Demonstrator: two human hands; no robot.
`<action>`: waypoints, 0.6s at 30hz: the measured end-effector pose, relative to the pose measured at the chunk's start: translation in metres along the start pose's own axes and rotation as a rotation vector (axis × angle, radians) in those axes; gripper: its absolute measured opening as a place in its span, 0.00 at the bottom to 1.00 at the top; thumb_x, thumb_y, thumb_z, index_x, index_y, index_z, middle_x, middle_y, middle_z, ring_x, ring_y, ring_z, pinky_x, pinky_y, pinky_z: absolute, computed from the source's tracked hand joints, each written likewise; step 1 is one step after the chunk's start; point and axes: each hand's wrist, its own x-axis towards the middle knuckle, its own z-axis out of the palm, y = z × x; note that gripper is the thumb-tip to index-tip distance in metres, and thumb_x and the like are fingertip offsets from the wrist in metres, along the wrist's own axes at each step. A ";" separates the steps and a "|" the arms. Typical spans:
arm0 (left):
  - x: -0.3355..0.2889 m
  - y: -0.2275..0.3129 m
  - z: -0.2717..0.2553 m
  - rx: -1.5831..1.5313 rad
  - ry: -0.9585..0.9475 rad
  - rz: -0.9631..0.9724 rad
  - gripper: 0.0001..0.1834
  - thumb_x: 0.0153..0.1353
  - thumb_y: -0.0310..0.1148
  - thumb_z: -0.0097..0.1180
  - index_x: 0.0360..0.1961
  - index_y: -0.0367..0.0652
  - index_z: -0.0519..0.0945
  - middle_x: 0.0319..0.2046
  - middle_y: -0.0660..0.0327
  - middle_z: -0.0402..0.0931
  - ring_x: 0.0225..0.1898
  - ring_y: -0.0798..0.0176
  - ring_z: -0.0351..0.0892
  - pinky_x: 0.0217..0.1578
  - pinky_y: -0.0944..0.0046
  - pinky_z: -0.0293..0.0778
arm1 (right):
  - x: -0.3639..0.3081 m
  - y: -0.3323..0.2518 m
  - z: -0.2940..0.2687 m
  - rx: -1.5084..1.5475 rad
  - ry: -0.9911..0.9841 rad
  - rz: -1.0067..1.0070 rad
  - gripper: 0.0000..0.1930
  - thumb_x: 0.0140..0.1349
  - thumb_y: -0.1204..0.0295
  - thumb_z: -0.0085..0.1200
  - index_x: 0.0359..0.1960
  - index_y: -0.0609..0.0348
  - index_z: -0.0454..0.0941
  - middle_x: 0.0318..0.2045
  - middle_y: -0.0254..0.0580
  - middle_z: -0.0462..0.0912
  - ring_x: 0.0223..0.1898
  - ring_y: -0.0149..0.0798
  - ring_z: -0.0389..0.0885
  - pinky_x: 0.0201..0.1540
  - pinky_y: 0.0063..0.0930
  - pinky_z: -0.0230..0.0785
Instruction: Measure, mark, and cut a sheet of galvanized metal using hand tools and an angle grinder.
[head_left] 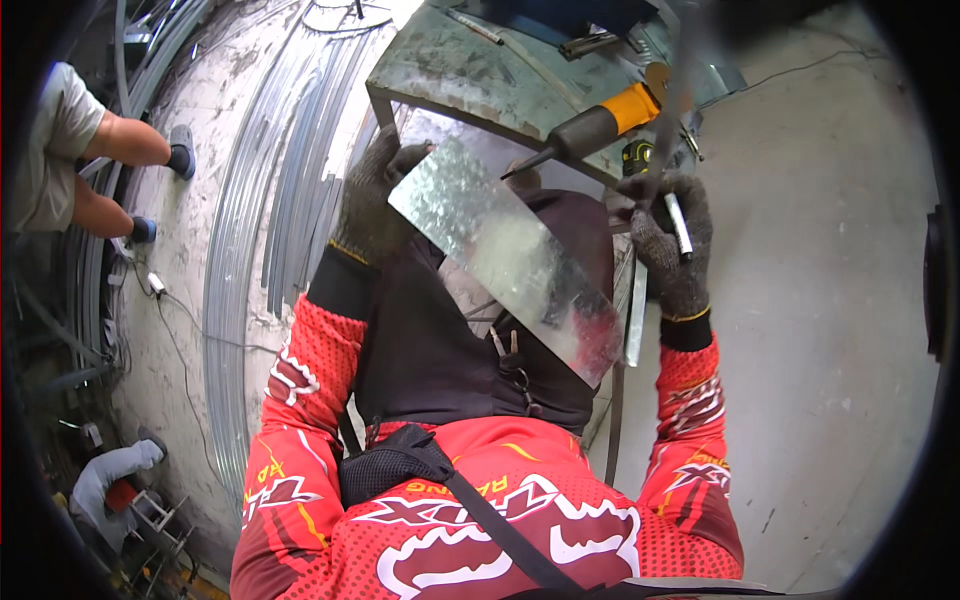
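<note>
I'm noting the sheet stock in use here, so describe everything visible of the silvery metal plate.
The metal plate is a flat, long rectangle with straight edges, shiny and mottled like galvanised steel. It slants from upper left to lower right of the picture, in front of the dark trousers. The gloved left hand holds it at its upper-left end. A blurry red patch near the lower end looks like a reflection of the red shirt. Whether it touches the trousers is unclear.

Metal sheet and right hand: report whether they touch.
Apart. In the head view, part of the dark trousers shows between the gloved right hand and the nearest edge of the metal sheet.
</note>
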 end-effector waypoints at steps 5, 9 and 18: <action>0.010 -0.020 -0.007 -0.090 0.037 0.070 0.31 0.78 0.52 0.48 0.45 0.28 0.84 0.38 0.46 0.88 0.40 0.51 0.88 0.46 0.55 0.83 | -0.020 -0.055 0.063 0.670 0.099 0.266 0.26 0.66 0.73 0.61 0.64 0.63 0.68 0.53 0.55 0.82 0.52 0.49 0.86 0.56 0.47 0.83; 0.025 -0.017 -0.004 -0.010 0.090 0.113 0.33 0.78 0.53 0.46 0.39 0.28 0.84 0.33 0.46 0.87 0.36 0.52 0.88 0.41 0.55 0.84 | -0.038 -0.009 0.077 0.928 0.015 0.446 0.26 0.66 0.71 0.61 0.64 0.65 0.71 0.57 0.54 0.82 0.52 0.49 0.87 0.58 0.44 0.82; -0.017 -0.039 0.034 -0.194 0.133 0.104 0.40 0.79 0.62 0.34 0.60 0.30 0.75 0.54 0.45 0.82 0.56 0.50 0.83 0.61 0.51 0.77 | -0.034 0.013 0.068 0.869 -0.053 0.569 0.23 0.71 0.74 0.55 0.66 0.65 0.73 0.56 0.51 0.84 0.57 0.42 0.85 0.60 0.33 0.79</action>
